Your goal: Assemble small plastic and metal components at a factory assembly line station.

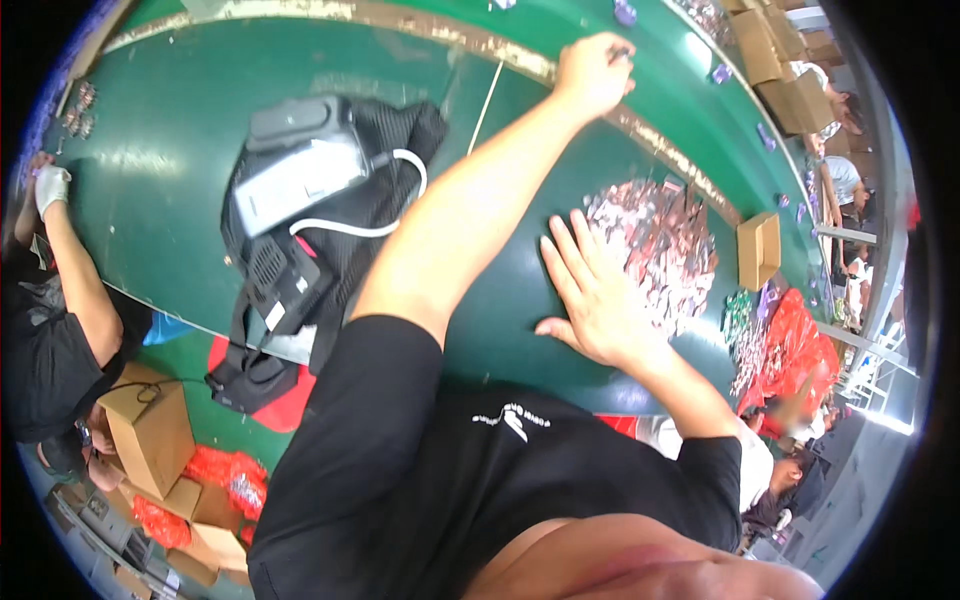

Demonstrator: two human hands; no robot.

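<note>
My left arm reaches far across the green table to its raised edge. There my left hand (592,76) is closed, with a small dark piece (621,53) showing at its fingertips; its kind is too small to tell. My right hand (597,298) lies palm down with fingers spread on the table, its fingers and outer edge against a heap of small shiny silver and pinkish parts (672,255). Beyond the raised edge runs a green belt (690,105) carrying scattered purple pieces (722,73).
Left of my arm lies a black bag (400,130) with dark devices, a pale device (300,185) and a white cable (425,175). A small cardboard box (759,251) and a red plastic bag (800,350) stand right. A co-worker's gloved hand (52,188) is far left.
</note>
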